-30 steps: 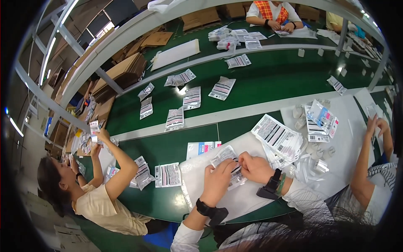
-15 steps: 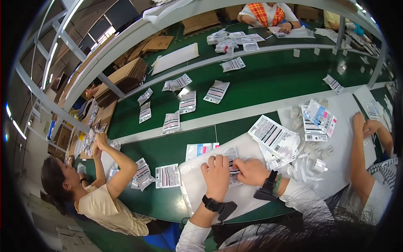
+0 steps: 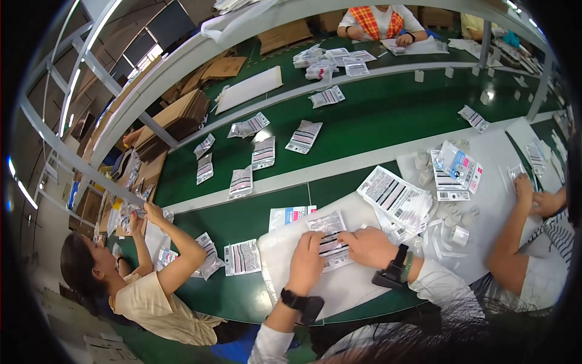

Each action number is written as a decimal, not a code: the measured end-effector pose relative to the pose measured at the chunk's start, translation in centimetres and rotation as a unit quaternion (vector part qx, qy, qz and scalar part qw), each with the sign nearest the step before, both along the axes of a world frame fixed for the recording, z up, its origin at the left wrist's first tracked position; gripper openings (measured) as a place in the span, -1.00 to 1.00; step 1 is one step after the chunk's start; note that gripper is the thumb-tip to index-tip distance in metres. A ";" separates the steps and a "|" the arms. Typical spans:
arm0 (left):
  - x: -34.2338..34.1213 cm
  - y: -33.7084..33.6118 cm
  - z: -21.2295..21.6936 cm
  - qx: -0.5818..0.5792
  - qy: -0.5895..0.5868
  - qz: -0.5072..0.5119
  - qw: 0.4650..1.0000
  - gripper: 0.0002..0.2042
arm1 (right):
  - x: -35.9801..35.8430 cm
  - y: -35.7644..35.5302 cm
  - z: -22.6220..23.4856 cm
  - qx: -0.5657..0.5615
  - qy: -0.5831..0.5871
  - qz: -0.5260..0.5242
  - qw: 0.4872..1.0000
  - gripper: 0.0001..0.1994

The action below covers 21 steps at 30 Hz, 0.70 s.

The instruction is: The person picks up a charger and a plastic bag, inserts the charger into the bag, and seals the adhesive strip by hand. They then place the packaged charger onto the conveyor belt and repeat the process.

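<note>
Resting flat on a white sheet (image 3: 354, 285), a clear printed packet (image 3: 330, 239) lay under both of the person's hands, near the front edge of the green table (image 3: 364, 121); the left hand (image 3: 306, 262) pressed down on the packet's lower left part with its fingers together and stretched forward, palm down; the right hand (image 3: 370, 246) lay on the packet's right edge, fingers curled narrow and pinching that edge; each wrist carried a black band, and a small black device (image 3: 391, 276) sat at the right wrist; just behind the packet, a blue and pink card (image 3: 291, 215) lay on the table, touching the white sheet; to the right, a fanned stack of barcode packets (image 3: 397, 197) rested near the right hand, with small white rolls (image 3: 459, 233) scattered beyond it; further right, another worker's hands (image 3: 536, 197) met over the white surface; to the left, a person in a pale yellow shirt (image 3: 151, 297) held up a packet with raised arms; more printed packets (image 3: 264, 151) lay spread in rows across the green table, and folded cardboard boxes (image 3: 176, 115) were stacked at its far left; a person in an orange plaid top (image 3: 379, 21) sat at the far side.
</note>
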<state>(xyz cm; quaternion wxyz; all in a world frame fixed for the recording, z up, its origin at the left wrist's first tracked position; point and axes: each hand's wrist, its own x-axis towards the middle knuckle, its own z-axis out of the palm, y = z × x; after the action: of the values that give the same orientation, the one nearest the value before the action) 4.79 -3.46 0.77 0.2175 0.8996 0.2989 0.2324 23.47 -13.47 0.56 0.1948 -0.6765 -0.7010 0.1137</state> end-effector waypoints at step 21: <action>-6.6 2.1 -1.4 0.065 0.132 -0.176 0.973 -0.41 | 3.1 -1.4 1.4 0.019 -0.037 0.107 0.993 -0.59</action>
<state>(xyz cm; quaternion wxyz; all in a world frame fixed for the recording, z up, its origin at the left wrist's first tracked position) -1.85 -1.38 -0.64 0.1543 0.9731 0.1463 0.0887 26.60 -14.89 1.96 0.1684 -0.5975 -0.7782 0.0951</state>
